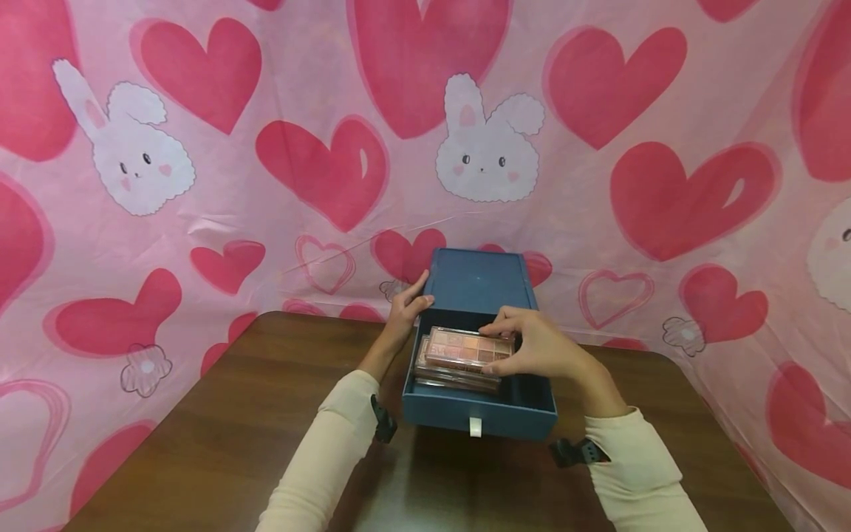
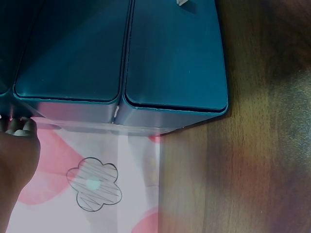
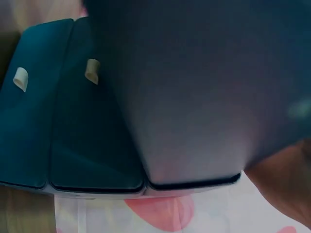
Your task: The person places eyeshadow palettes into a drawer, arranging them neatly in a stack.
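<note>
A blue drawer cabinet [image 1: 479, 277] stands on the table with its top drawer [image 1: 459, 415] pulled out toward me. Inside that drawer, my right hand [image 1: 541, 343] pinches an eyeshadow palette [image 1: 459, 347] between the thumb at its near edge and the fingers at its far edge. Beneath it lies at least one more palette [image 1: 459, 381], partly covered. My left hand [image 1: 402, 310] rests against the cabinet's left side, thumb near the top edge. In the right wrist view the pulled-out drawer [image 3: 194, 97] fills much of the picture and hides the right fingers.
Lower drawer fronts [image 2: 177, 53] show closed in the left wrist view. White pull tabs [image 3: 21, 77] stick out from them. The brown wooden table [image 1: 266, 414] lies below, and a pink cloth [image 1: 412, 192] with hearts and rabbits hangs behind.
</note>
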Demonstrator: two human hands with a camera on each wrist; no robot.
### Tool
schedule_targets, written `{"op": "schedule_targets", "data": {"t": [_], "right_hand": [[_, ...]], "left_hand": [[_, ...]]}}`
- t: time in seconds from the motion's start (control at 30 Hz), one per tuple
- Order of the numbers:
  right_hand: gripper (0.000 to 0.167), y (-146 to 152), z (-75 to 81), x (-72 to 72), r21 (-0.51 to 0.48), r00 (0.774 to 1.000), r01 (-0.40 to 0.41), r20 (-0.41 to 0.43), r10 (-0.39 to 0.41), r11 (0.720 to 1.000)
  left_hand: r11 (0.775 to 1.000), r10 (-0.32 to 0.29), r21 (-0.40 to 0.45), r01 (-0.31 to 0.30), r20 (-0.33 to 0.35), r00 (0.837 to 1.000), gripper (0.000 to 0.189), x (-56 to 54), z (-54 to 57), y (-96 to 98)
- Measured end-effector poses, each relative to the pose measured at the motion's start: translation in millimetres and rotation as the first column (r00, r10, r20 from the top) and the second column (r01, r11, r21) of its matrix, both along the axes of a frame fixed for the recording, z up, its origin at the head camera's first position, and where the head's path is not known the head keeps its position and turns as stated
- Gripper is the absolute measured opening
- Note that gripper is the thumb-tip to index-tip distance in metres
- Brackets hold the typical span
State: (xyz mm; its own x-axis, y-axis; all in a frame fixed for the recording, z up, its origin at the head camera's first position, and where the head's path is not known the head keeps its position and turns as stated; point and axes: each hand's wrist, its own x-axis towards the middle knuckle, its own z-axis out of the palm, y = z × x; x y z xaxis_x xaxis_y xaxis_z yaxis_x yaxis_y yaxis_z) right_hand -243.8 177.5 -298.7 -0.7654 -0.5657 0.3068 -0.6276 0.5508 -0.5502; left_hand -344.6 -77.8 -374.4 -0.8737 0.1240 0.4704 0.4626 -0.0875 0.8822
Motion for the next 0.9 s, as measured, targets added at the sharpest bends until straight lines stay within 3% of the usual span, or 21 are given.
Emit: {"op": "schedule_targets", "data": {"t": [0.33, 0.63, 0.8, 0.9], "right_hand": [[0.057, -11.2, -1.4, -3.2, 0.063, 1.000, -0.021, -0.011, 0.022, 0.998], [0.065, -12.4, -2.2, 1.2, 0.141, 1.000, 0.008, -0.009, -0.007, 0.990], [0.075, -4.0, -4.5, 10.6, 0.154, 0.997, 0.083, -0.021, -0.080, 0.985], [0.071, 7.4, -7.8, 20.8, 0.118, 0.989, 0.150, -0.027, -0.148, 0.982]], "left_hand": [[0.999, 0.035, -0.033, -0.036, -0.016, 0.999, 0.065, 2.1, 1.2, -0.7], [0.998, 0.040, -0.040, -0.040, 0.001, 0.999, 0.066, 3.5, -0.3, -0.1], [0.998, 0.047, -0.029, -0.048, -0.013, 0.999, 0.065, 3.0, -1.9, -0.1], [0.999, 0.041, -0.029, -0.042, -0.026, 0.999, 0.065, 2.6, -2.4, 0.0]]}}
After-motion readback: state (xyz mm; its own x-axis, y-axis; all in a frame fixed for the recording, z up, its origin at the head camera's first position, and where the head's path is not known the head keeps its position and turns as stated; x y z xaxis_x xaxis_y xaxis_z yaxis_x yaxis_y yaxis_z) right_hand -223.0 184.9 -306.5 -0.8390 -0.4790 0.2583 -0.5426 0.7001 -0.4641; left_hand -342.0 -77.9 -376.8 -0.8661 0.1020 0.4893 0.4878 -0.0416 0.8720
